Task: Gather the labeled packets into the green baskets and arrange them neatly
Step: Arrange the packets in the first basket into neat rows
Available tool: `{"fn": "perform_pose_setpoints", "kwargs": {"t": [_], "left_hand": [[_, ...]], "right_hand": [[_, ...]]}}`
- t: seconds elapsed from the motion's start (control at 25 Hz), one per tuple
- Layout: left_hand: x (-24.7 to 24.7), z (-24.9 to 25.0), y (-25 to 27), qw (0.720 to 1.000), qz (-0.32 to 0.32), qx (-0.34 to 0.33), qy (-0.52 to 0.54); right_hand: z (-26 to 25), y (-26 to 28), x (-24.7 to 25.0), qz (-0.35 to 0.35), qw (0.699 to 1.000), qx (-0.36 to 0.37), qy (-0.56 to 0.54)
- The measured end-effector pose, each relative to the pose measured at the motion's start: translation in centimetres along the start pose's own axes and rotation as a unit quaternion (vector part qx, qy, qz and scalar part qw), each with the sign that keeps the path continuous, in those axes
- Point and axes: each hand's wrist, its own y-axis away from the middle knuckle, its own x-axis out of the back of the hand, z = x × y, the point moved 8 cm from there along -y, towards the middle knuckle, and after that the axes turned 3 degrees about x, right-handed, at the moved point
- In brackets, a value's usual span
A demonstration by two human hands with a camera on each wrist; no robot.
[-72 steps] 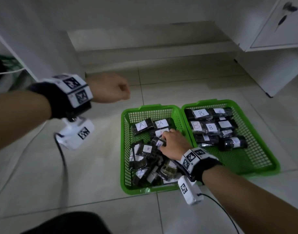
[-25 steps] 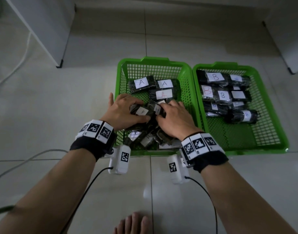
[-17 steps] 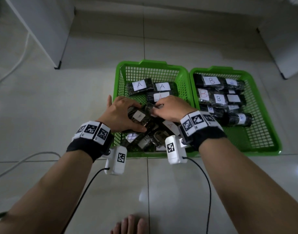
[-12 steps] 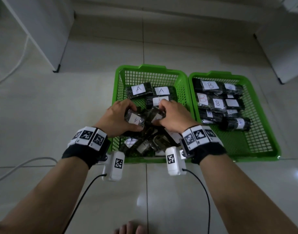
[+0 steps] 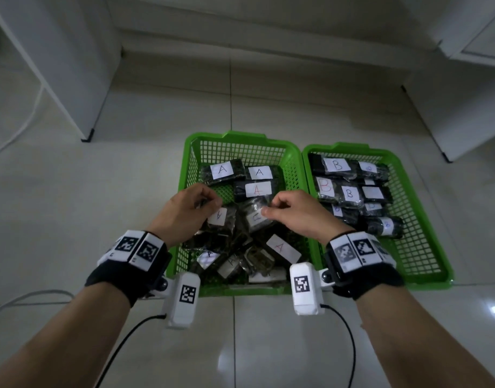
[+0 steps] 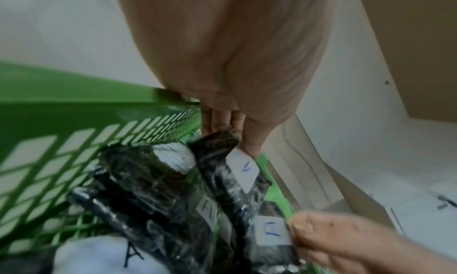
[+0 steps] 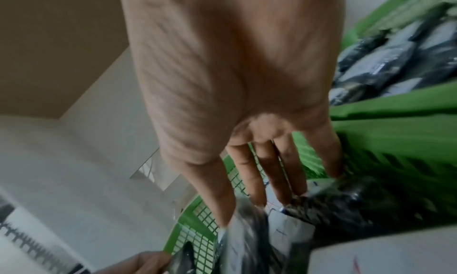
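Note:
Two green baskets stand side by side on the tiled floor. In the left basket (image 5: 229, 135), three dark packets labelled A (image 5: 257, 189) lie in order at the far end, and several more lie in a loose pile (image 5: 240, 259) at the near end. My left hand (image 5: 211, 203) pinches the top edge of an A packet (image 5: 221, 219) above the pile; the left wrist view shows this A packet (image 6: 242, 170) hanging from my fingers (image 6: 222, 121). My right hand (image 5: 268, 208) pinches a second packet (image 5: 254, 218) beside it, label unclear. The right basket (image 5: 350, 147) holds rows of B packets (image 5: 350, 193).
A white cabinet's foot (image 5: 86, 137) stands on the floor to the far left. White furniture (image 5: 465, 107) stands at the far right. A grey cable (image 5: 30, 296) lies on the tiles at the left. Black leads hang from both wrist cameras.
My left hand came down from the air into the left basket. Both hands dug in the pile, and each now holds one packet lifted side by side.

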Motion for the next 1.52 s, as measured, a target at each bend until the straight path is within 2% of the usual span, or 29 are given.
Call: {"fn": "perform_pose_setpoints", "kwargs": {"t": [0.12,0.24,0.28,0.36,0.48,0.6,0.8,0.96,1.04,1.16,1.28,1.36,1.44,1.52], "left_hand": [[-0.2,1.0,-0.5,0.996,-0.001,-0.018,-0.088],[2.1,3.3,-3.0,0.992,0.071,-0.049,-0.089],[2.9,3.6,-4.5,0.991,0.085,-0.034,-0.101],[3.4,3.0,-7.0,0.988,0.072,0.034,-0.135],[2.1,0.0,-8.3,0.982,0.045,0.134,-0.127],[1.0,-1.5,-8.4,0.982,0.057,0.126,-0.127],[1.4,-1.6,-8.0,0.987,0.087,0.097,-0.092],[1.4,-1.3,-7.6,0.984,0.107,0.089,-0.115],[1.6,-1.2,-7.6,0.981,0.121,0.086,-0.123],[1.5,-1.4,-7.6,0.982,0.121,0.089,-0.113],[1.6,-1.3,-7.5,0.983,0.123,0.093,-0.103],[1.7,-1.4,-7.4,0.983,0.124,0.096,-0.1],[1.7,-1.3,-7.3,0.983,0.121,0.095,-0.097],[1.7,-1.4,-7.3,0.984,0.122,0.09,-0.095]], "right_hand": [[-2.2,-2.0,1.1,0.038,0.994,0.024,0.097],[-5.3,-5.6,1.7,0.086,0.988,0.071,0.11],[-6.2,-7.1,1.4,0.085,0.985,0.088,0.124],[-7.1,-9.9,-0.3,0.068,0.978,0.113,0.163],[-6.3,-13.2,-3.0,0.074,0.971,0.09,0.209],[-5.5,-14.6,-3.3,0.118,0.967,0.048,0.219],[-5.2,-14.9,-3.7,0.103,0.963,0.07,0.239],[-3.8,-13.9,-2.1,0.145,0.984,0.061,0.086],[-3.8,-13.2,-0.4,0.158,0.983,0.071,0.061],[-2.9,-11.6,1.5,0.189,0.969,0.069,0.139],[-1.0,-11.2,0.2,0.108,0.978,0.041,0.175],[-0.4,-11.7,0.0,0.085,0.98,0.028,0.176],[-1.0,-11.8,0.6,0.112,0.964,0.05,0.237],[-1.9,-11.8,1.4,0.167,0.938,0.103,0.284]]}}
